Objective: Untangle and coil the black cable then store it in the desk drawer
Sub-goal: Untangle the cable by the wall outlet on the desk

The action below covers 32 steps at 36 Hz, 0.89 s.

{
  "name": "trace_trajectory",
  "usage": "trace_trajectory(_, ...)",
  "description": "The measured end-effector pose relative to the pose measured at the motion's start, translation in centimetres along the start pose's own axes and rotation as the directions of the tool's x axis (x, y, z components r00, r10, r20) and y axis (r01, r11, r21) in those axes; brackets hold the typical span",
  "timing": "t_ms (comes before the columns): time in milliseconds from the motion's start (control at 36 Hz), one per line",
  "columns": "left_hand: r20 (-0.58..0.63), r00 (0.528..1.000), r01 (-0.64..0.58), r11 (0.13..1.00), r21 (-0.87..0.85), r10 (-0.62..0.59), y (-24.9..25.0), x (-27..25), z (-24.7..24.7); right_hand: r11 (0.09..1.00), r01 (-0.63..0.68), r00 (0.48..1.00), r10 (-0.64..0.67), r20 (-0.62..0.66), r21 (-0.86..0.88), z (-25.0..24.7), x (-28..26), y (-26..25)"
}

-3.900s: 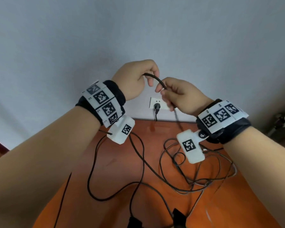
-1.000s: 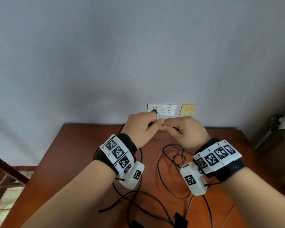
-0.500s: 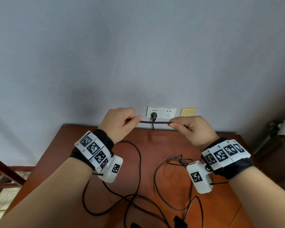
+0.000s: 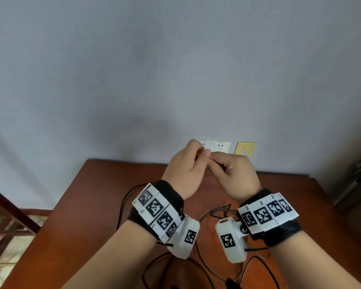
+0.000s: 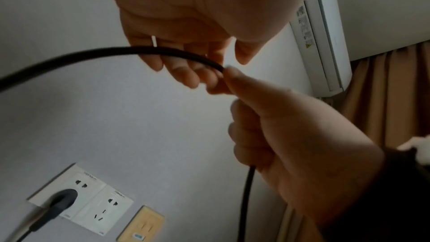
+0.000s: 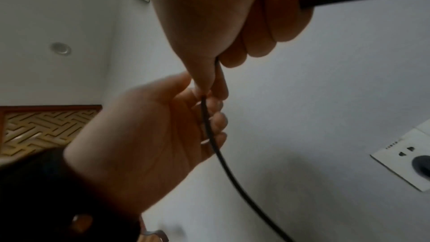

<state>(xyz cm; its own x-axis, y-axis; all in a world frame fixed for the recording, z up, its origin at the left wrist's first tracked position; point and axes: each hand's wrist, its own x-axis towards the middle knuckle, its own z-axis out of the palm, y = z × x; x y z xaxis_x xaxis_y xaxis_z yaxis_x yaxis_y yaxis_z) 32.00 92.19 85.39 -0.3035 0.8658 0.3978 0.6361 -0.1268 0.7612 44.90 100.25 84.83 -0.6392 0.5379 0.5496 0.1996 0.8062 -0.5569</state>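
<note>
The black cable (image 5: 116,51) runs in from the left, crosses the curled fingers of my left hand (image 5: 186,73) and ends in the pinch of my right hand (image 5: 235,80); a second strand hangs down below that fist. In the right wrist view the cable (image 6: 214,144) lies across the left hand's fingers (image 6: 216,119). In the head view my left hand (image 4: 196,157) and right hand (image 4: 219,165) meet fingertip to fingertip above the far edge of the desk (image 4: 88,205). Loose cable loops (image 4: 123,205) lie on the desk under my wrists. No drawer is in view.
White wall sockets (image 4: 219,146) and a yellow plate (image 4: 245,148) sit on the wall just behind my hands; a dark plug (image 5: 62,198) is in the left socket. An air conditioner (image 5: 325,34) and a brown curtain (image 5: 395,98) are up to the right.
Half a second ago my hands were apart with a straight length of cable stretched between them. Now they have come together, fingertips touching, in front of the sockets.
</note>
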Motion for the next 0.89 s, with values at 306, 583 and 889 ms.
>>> trace_trajectory(306,-0.064,0.983,-0.159,0.973,0.168,0.172,-1.4,-0.4,-1.5,0.987,0.075,0.982,-0.049,0.180,-0.142,-1.5,-0.7,1.2)
trace_trajectory(583,-0.147,0.988,-0.023,0.977,0.212,0.055,-4.1,-0.5,-4.5,0.977,-0.022,0.985,0.057,0.160,-0.212,-3.5,-1.6,4.0)
trace_trajectory(889,-0.188,0.982,0.012,0.978,0.208,0.028,-3.5,0.4,-2.4,0.991,-0.058,0.998,0.061,0.022,-0.124,-1.6,-1.1,2.2)
